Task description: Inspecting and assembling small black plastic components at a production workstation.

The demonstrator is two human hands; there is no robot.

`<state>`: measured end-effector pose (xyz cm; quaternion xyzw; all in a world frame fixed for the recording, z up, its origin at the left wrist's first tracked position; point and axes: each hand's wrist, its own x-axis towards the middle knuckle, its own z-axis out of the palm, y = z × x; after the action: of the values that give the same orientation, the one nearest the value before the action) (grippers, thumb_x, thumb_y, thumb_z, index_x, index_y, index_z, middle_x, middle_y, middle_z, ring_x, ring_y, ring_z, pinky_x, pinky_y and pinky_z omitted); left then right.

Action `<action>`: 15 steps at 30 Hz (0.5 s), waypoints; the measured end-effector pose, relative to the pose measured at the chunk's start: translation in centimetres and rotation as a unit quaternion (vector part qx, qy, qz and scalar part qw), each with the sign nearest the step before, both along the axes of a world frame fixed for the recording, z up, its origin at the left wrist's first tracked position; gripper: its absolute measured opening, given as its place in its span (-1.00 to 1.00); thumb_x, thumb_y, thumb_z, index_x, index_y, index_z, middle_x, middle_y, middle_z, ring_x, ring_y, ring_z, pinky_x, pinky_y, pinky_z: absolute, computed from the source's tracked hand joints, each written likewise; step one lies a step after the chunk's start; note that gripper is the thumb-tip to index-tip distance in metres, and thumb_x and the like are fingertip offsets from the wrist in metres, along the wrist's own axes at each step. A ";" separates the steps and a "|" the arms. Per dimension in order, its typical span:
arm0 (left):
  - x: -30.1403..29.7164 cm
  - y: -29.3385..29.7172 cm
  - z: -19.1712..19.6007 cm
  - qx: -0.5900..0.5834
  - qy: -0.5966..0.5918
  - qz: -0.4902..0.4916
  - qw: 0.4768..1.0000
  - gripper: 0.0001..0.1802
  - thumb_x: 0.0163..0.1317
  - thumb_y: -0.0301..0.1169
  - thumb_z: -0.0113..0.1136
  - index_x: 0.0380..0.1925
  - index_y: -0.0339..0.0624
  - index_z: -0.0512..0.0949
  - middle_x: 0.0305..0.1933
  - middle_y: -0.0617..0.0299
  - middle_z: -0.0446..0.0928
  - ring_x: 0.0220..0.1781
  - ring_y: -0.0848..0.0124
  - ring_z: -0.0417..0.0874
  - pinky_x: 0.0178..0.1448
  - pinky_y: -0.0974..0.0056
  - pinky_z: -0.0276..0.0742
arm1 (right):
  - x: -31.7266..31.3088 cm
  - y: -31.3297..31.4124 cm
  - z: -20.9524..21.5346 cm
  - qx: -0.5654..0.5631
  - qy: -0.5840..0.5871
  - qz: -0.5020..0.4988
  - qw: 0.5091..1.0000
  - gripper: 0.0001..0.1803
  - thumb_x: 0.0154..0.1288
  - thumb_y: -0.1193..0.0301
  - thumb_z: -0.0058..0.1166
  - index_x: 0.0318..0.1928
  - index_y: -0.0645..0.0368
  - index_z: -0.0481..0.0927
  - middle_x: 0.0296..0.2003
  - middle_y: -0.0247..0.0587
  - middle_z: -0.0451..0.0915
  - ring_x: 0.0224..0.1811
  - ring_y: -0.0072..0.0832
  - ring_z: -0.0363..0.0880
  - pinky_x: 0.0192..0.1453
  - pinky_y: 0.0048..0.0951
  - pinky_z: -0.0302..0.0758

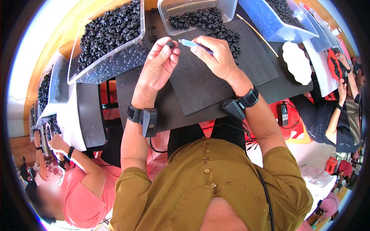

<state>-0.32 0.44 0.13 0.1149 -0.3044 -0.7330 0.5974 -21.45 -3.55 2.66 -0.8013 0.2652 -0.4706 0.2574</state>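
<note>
Here, two hands are working over a dark, rough foam mat (216,82).
The left hand (158,65) is pinching a small round black bead (170,44); the right hand (216,56) is gripping a slim blue-tipped tool (191,43) just beside it.

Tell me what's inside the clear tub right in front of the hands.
The clear tub holds small black rings, which spill out of its open side onto the black foam mat. Its far end is cut off by the picture's top edge, so how full it is cannot be seen.
</note>
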 end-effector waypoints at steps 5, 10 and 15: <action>0.0 0.0 -0.1 -0.007 -0.001 0.002 1.000 -0.72 0.39 -0.47 0.15 0.09 -0.15 0.52 0.08 0.14 0.52 0.01 0.39 0.52 0.07 0.45 0.59 | 0.0 0.2 -0.1 -0.013 0.021 -0.002 1.000 -0.67 0.38 0.13 0.12 -0.23 0.17 0.64 -0.46 -0.10 0.58 -0.46 -0.15 0.57 -0.37 -0.28 0.46; 0.0 0.0 -0.2 -0.016 -0.028 0.012 0.999 -0.73 0.39 -0.49 0.15 0.07 -0.13 0.53 0.06 0.15 0.54 0.02 0.41 0.57 0.09 0.43 0.61 | -0.1 0.6 0.4 -0.044 0.051 -0.011 0.998 -0.70 0.36 0.13 0.13 -0.21 0.10 0.66 -0.39 -0.15 0.63 -0.38 -0.13 0.63 -0.32 -0.25 0.53; -0.5 0.2 0.3 -0.012 -0.038 0.041 0.998 -0.82 0.37 -0.52 0.18 -0.04 -0.16 0.56 -0.08 0.20 0.60 -0.07 0.43 0.65 0.01 0.43 0.65 | -0.1 0.6 0.2 -0.063 0.059 -0.021 0.996 -0.72 0.36 0.14 0.14 -0.21 0.08 0.66 -0.40 -0.19 0.63 -0.40 -0.15 0.63 -0.35 -0.25 0.53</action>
<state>-0.83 0.64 0.46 0.1480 -0.3312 -0.6992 0.6161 -21.52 -2.94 2.91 -0.8363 0.2668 -0.4438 0.1801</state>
